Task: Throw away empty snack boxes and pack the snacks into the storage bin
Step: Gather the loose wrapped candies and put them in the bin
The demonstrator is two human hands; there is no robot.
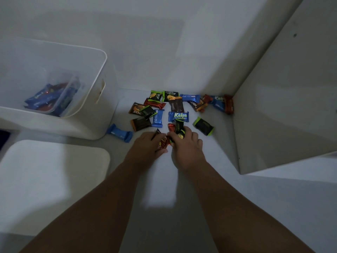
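Both grips are already curled round snacks: left grip (148,143) pinching a red packet (162,144), right grip (184,142) on a green-black one (179,127). The loose snack pile (178,115) lies just ahead, and the storage bin (73,125) is well off to the left, so the left grip's nearer for the drop, I reckon

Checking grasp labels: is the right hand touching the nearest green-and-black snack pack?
Touching. The head view shows the right hand curled round the green-and-black snack pack.
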